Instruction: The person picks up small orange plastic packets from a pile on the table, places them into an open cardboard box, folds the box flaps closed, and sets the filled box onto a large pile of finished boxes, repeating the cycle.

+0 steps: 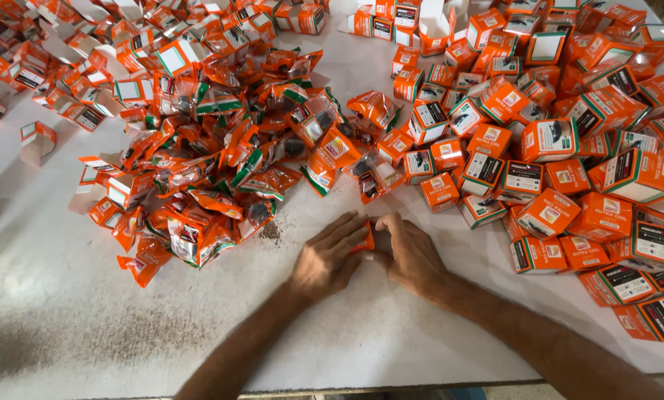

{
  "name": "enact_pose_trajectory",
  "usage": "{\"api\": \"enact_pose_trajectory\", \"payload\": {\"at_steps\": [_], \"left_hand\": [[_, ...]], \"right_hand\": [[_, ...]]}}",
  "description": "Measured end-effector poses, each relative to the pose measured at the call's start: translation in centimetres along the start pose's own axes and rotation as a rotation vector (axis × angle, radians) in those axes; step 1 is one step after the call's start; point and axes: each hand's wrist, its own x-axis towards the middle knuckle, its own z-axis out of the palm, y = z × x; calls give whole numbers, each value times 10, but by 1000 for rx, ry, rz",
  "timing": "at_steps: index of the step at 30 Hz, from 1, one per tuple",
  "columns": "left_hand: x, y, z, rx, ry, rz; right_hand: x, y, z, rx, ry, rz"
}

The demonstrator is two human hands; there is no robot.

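Observation:
My left hand [327,258] and my right hand [409,252] rest side by side on the white table [58,296], both closed around one small orange box [366,238] pressed between them. Only a sliver of the box shows between my fingers. A heap of orange plastic sachets [221,170] lies just beyond my left hand. A spread of small closed orange boxes [569,170] lies beyond and to the right of my right hand.
Open, unfilled orange-and-white boxes [87,67] are scattered across the far left. More open boxes [435,22] stand at the far middle. Dark dust [271,231] marks the table by the sachet heap. The table's near edge [361,387] runs below my forearms.

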Motion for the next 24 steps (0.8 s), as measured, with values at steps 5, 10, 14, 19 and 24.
{"api": "enact_pose_trajectory", "payload": {"at_steps": [5, 10, 14, 19, 24], "left_hand": [[3, -4, 8, -246, 81, -147], [-5, -10, 1, -191, -1, -20], [-10, -3, 2, -29, -26, 22], [-1, 8, -15, -7, 77, 46], [36, 4, -46, 22, 359, 26]], "right_hand": [[4, 1, -1, -13, -79, 98], [5, -3, -6, 4, -85, 70], [7, -14, -9, -41, -86, -19], [24, -36, -64, -426, -36, -296], [62, -17, -210, -813, 172, -192]]}}
